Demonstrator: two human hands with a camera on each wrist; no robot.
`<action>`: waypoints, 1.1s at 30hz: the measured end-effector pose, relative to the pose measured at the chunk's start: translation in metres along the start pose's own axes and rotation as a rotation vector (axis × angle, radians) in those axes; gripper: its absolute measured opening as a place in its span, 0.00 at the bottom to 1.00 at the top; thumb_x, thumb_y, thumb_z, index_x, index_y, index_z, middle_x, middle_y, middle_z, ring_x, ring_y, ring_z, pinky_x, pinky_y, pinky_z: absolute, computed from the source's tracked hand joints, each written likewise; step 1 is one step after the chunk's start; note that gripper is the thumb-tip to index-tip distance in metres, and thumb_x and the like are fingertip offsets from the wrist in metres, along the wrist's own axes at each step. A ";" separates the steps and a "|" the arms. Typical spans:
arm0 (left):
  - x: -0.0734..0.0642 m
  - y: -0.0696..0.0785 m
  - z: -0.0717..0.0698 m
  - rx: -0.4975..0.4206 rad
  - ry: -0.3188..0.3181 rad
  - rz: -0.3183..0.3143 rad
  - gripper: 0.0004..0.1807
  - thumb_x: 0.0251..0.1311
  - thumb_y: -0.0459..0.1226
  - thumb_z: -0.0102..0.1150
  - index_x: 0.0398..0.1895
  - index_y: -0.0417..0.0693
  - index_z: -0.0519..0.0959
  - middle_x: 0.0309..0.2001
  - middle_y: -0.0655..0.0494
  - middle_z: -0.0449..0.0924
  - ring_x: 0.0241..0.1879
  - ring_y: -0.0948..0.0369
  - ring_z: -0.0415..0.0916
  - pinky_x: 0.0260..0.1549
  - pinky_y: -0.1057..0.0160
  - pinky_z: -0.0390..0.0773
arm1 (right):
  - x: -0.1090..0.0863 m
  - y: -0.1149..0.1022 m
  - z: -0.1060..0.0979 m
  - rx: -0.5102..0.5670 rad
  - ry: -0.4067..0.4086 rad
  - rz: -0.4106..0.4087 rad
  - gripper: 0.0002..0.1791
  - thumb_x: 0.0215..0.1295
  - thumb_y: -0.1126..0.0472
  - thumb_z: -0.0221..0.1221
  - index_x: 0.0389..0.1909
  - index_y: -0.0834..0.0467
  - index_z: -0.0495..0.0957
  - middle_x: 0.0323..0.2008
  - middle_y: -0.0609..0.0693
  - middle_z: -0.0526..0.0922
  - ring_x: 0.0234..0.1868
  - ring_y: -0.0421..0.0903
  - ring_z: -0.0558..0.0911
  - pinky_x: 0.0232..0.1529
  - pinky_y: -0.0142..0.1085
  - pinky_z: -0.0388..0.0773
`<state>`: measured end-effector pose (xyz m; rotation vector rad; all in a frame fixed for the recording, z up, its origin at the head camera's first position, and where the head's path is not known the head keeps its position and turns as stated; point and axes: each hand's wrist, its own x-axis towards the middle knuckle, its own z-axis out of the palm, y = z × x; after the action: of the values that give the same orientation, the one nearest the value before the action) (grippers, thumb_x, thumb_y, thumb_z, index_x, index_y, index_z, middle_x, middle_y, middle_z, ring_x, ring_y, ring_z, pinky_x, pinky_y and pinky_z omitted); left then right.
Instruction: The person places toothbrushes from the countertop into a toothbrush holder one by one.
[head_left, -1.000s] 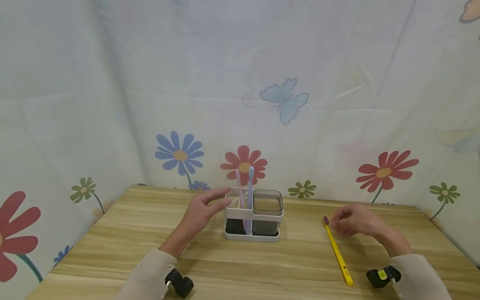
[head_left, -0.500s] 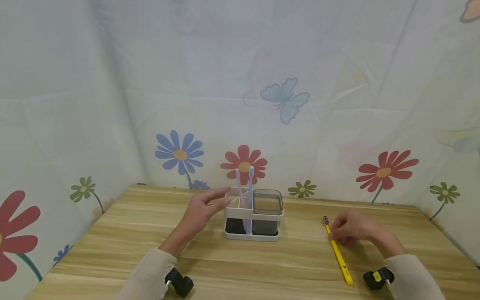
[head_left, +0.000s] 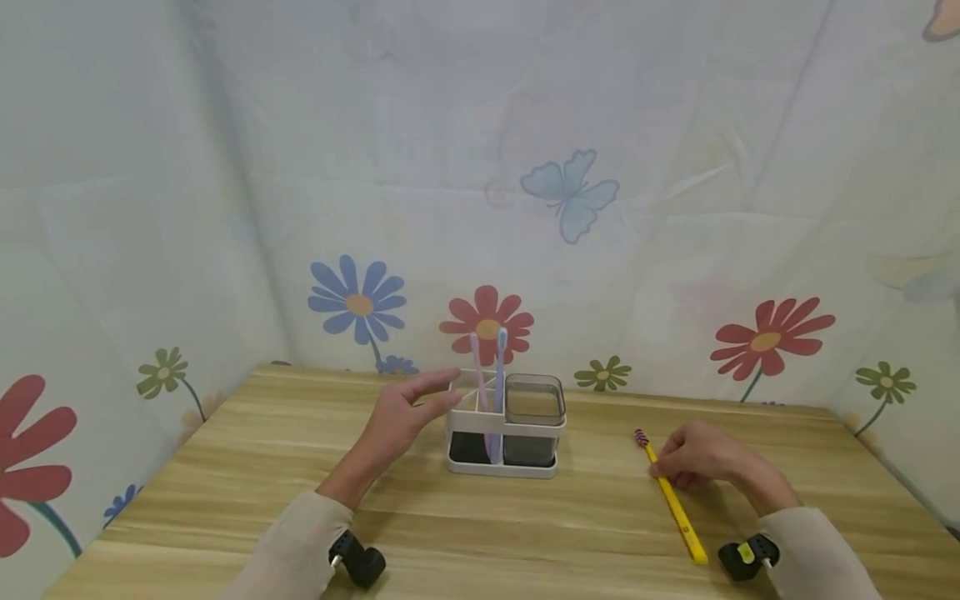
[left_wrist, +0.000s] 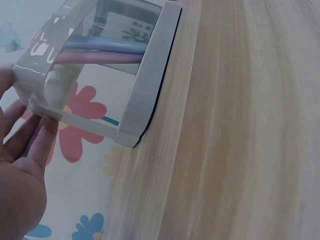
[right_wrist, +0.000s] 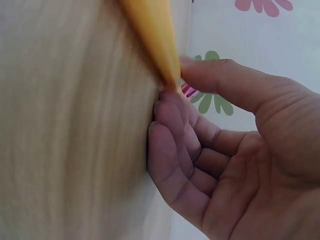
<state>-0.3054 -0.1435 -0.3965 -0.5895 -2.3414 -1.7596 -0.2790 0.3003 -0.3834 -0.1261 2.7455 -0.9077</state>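
Observation:
A white toothbrush holder [head_left: 502,471] stands on the wooden table, with a pink toothbrush [head_left: 480,375] and a blue toothbrush [head_left: 501,367] upright in its left part and a clear grey cup [head_left: 534,400] in its right part. My left hand [head_left: 401,421] holds the holder's left side, thumb at the front and fingers behind; the left wrist view shows its fingertips [left_wrist: 47,131] against the frame. To the right, my right hand [head_left: 705,454] pinches a yellow toothbrush [head_left: 681,515] just below its purple-striped head. In the right wrist view the bristles are mostly hidden behind the fingers.
The wooden table [head_left: 465,542] ends at a back edge, right behind the holder. A pale curtain [head_left: 420,150] printed with flowers and a butterfly hangs behind and at the sides. A small black camera [head_left: 360,562] sits on the left wrist.
My right hand has moved slightly left and taken the yellow toothbrush between thumb and fingers. The brush's head end has swung a little to the left. The left hand stays at the holder.

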 end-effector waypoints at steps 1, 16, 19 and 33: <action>0.000 0.000 0.000 -0.001 0.000 0.000 0.26 0.71 0.47 0.69 0.68 0.50 0.82 0.67 0.54 0.81 0.69 0.52 0.74 0.71 0.41 0.68 | 0.000 0.000 0.001 0.005 0.004 0.007 0.10 0.66 0.61 0.72 0.29 0.61 0.84 0.22 0.49 0.79 0.24 0.43 0.77 0.28 0.34 0.79; -0.002 0.002 0.001 0.009 -0.002 -0.002 0.26 0.71 0.47 0.69 0.69 0.51 0.82 0.67 0.55 0.81 0.69 0.52 0.74 0.70 0.40 0.69 | -0.003 -0.016 -0.012 0.229 0.124 -0.088 0.12 0.75 0.60 0.65 0.42 0.68 0.80 0.36 0.53 0.84 0.35 0.49 0.85 0.40 0.45 0.89; -0.002 0.002 0.000 0.005 -0.002 -0.001 0.26 0.71 0.47 0.69 0.69 0.51 0.82 0.68 0.54 0.80 0.69 0.51 0.74 0.70 0.40 0.69 | -0.007 -0.026 -0.016 0.298 0.187 -0.179 0.13 0.76 0.60 0.65 0.45 0.69 0.78 0.37 0.55 0.86 0.36 0.51 0.87 0.43 0.45 0.89; -0.001 -0.002 0.000 0.006 -0.001 -0.002 0.26 0.71 0.47 0.68 0.69 0.51 0.82 0.67 0.55 0.81 0.69 0.52 0.74 0.70 0.40 0.69 | -0.013 -0.052 -0.001 0.300 0.483 -0.479 0.11 0.74 0.64 0.67 0.51 0.67 0.82 0.42 0.59 0.88 0.39 0.43 0.88 0.42 0.29 0.85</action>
<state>-0.3052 -0.1438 -0.3986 -0.5869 -2.3479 -1.7524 -0.2668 0.2610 -0.3488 -0.5999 3.0149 -1.6554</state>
